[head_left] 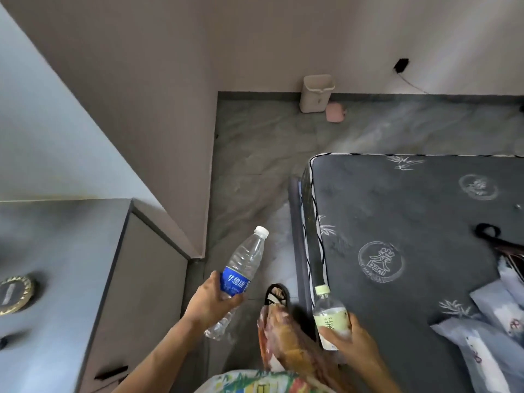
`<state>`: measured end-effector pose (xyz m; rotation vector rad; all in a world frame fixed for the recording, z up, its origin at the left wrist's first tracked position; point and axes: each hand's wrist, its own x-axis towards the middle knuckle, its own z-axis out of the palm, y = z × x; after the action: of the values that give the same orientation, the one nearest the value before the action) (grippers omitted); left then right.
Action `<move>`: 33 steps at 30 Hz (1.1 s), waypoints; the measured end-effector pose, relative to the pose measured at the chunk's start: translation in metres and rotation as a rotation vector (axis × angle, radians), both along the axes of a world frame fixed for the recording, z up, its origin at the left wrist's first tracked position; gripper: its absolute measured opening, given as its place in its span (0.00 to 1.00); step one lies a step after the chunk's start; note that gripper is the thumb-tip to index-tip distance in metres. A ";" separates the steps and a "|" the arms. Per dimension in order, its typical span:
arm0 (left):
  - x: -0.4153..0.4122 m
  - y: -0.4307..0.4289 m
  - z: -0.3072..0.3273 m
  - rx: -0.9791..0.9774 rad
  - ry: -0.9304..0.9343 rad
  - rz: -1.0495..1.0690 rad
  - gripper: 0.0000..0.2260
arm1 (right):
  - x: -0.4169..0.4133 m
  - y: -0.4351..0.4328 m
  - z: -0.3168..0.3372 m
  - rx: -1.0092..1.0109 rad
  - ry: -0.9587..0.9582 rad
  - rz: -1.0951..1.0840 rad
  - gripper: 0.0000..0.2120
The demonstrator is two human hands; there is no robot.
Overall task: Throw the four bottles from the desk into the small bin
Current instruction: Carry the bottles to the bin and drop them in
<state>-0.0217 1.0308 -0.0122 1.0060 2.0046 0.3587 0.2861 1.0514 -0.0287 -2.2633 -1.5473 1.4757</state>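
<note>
My left hand grips a clear plastic bottle with a blue label around its middle, its white cap pointing up and away. My right hand holds a smaller bottle with a pale green label and a light cap, upright. The small beige bin stands on the floor against the far wall, well ahead of both hands. Both hands are low in the view, above the floor between the desk and the bed.
A grey desk with a round gold-rimmed object is at the left. A dark mattress fills the right, with bags on it. A pink object lies beside the bin. My sandalled foot stands on grey floor.
</note>
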 end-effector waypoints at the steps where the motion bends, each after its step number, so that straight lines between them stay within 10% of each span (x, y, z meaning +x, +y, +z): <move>1: -0.002 0.016 -0.002 -0.010 0.025 0.002 0.19 | -0.002 0.021 0.000 0.004 0.003 0.000 0.31; 19: -0.101 0.212 -0.030 -0.176 0.120 0.186 0.28 | -0.134 0.348 0.007 0.059 0.167 0.272 0.26; 33: -0.188 0.530 0.002 -0.024 -0.043 -0.171 0.21 | -0.193 0.529 -0.003 0.098 0.011 -0.033 0.22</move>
<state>-0.2093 1.5603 -0.0099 1.1351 1.8646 0.2607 0.0930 1.5808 -0.0314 -2.2117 -1.5353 1.3702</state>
